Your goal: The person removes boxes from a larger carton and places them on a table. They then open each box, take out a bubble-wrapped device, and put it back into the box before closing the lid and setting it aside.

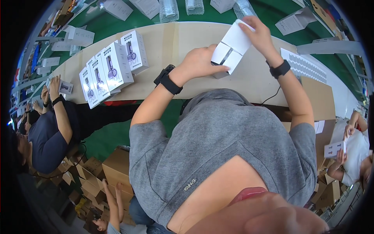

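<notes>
Over the table (163,39) my left hand (198,62) grips a small white cardboard box (233,59) by its sides, the thumb along its near edge. The box is tilted, with a dark gap showing across it beneath a raised white flap (237,38). At the upper corner of that flap, my right hand (257,35) closes its thumb and fingers on the edge. What lies inside the box cannot be made out. Black bands circle both of my wrists.
Several printed retail boxes (113,68) lean together on the table at left. A label sheet (304,66) lies at right, beside an open carton (317,97). Beyond the table, a green surface (146,23) carries white boxes and bubble-wrapped packs. Co-workers are at both sides.
</notes>
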